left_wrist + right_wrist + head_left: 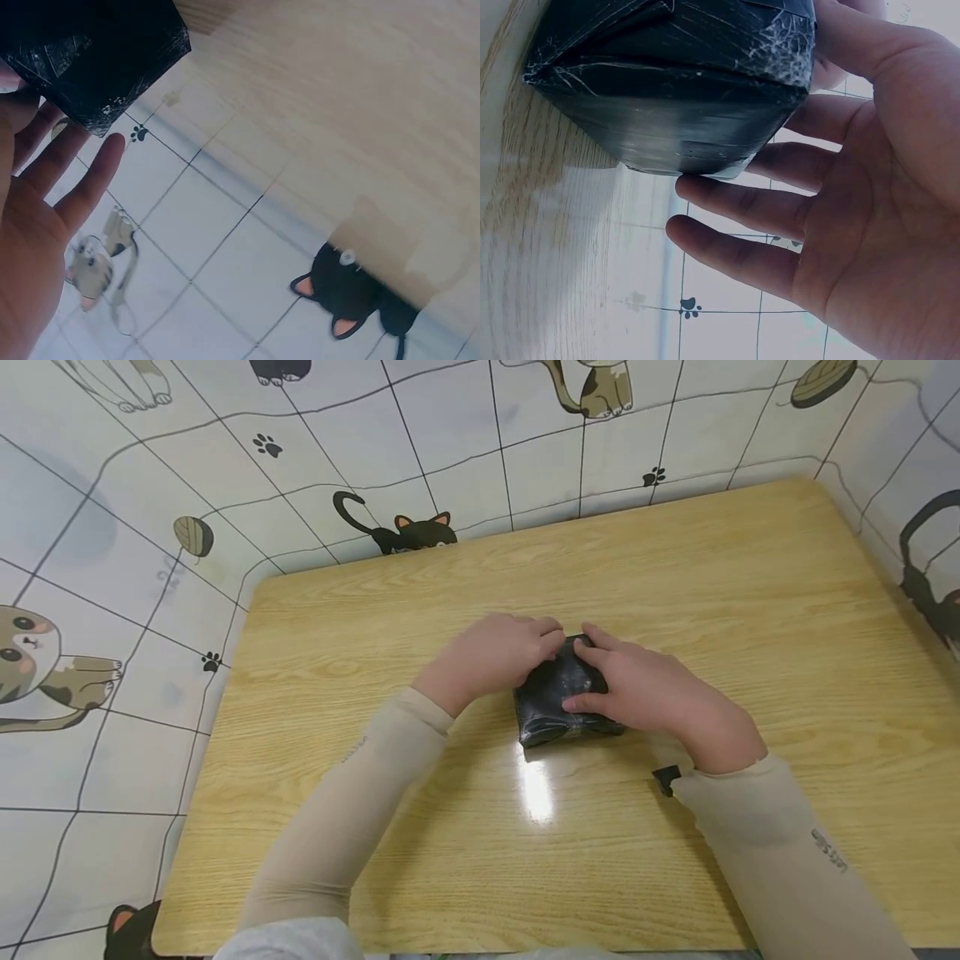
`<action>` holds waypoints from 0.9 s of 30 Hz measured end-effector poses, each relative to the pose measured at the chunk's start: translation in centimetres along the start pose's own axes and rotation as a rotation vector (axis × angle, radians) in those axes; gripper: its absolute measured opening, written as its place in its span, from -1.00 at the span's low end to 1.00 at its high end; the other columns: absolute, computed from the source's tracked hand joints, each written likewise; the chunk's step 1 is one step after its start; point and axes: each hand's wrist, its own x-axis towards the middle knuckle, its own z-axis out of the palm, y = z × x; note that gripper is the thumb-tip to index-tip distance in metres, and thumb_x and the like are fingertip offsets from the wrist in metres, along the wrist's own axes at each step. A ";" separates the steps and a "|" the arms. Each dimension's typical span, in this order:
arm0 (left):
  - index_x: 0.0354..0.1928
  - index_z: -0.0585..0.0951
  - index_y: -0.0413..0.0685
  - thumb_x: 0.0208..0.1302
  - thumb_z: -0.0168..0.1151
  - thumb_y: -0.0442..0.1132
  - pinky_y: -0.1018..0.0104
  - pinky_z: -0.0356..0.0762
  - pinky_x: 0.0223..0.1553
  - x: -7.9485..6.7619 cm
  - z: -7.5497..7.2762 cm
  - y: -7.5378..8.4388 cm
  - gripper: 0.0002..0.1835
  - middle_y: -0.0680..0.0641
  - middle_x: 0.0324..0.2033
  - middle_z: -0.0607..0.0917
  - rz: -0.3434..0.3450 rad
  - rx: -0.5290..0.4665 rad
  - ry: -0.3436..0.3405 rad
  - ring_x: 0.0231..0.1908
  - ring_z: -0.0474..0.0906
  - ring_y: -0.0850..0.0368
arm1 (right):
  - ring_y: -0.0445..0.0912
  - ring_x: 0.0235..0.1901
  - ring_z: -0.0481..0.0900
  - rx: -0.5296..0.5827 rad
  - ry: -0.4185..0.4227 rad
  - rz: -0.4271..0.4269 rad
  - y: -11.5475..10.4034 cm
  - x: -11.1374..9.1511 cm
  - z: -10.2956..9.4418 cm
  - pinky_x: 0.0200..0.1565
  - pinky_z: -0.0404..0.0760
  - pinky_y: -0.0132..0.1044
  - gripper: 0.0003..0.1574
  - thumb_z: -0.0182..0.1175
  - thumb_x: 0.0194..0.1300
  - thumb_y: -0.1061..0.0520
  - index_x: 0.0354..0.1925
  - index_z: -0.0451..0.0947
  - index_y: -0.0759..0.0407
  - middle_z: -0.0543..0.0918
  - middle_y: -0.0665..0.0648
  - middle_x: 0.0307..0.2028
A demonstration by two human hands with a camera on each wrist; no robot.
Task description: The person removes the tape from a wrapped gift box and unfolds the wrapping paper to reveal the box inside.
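A small boxy package (pixel 558 681), wrapped in shiny black plastic with creased, folded ends, sits near the middle of the wooden table. My left hand (pixel 498 656) grips its far left side, fingers bent at the far edge; the left wrist view shows that hand (pixel 45 195) by one scuffed corner of the package (pixel 97 67). From the right, my right hand (pixel 645 685) holds the package, thumb across the top and forefinger toward the far edge. In the right wrist view, the right hand's (pixel 832 202) lower fingers extend beside the package's folded end (pixel 675 127).
A small black scrap (pixel 666 779) lies by the right sleeve cuff. The wooden table (pixel 337 635) meets white tiled-pattern walls (pixel 450 443) with cat drawings at the back and sides. Light-coloured sleeves (pixel 375 777) cover both forearms.
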 end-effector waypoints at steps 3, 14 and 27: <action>0.36 0.50 -0.05 0.62 0.17 -0.23 0.05 0.69 0.19 0.2 -0.1 0.5 -0.64 -0.02 0.32 0.59 0.023 0.152 -0.080 0.16 0.69 0.02 | 0.47 0.56 0.23 0.009 -0.002 0.001 0.0 0.0 0.0 0.30 0.49 0.43 0.17 0.29 0.46 -0.35 0.66 0.11 0.28 -0.03 0.42 0.69; 0.35 0.42 -0.06 0.71 -0.02 -0.21 0.11 0.74 0.00 1.2 0.6 -0.1 -0.69 -0.01 0.22 0.54 0.097 0.250 -0.075 -0.02 0.68 0.05 | 0.52 0.50 0.29 0.041 0.002 0.000 -0.2 -0.1 0.0 0.30 0.48 0.43 0.18 0.30 0.47 -0.32 0.68 0.06 0.25 -0.04 0.42 0.69; 0.25 0.45 -0.08 0.71 -0.07 -0.26 0.15 0.73 -0.09 2.2 0.3 -0.6 -0.77 0.02 0.01 0.62 0.048 0.092 -0.117 -0.24 0.63 0.09 | 0.48 0.51 0.31 0.056 0.015 -0.024 -0.2 0.0 0.0 0.34 0.47 0.40 0.18 0.32 0.46 -0.30 0.67 0.07 0.29 -0.04 0.37 0.70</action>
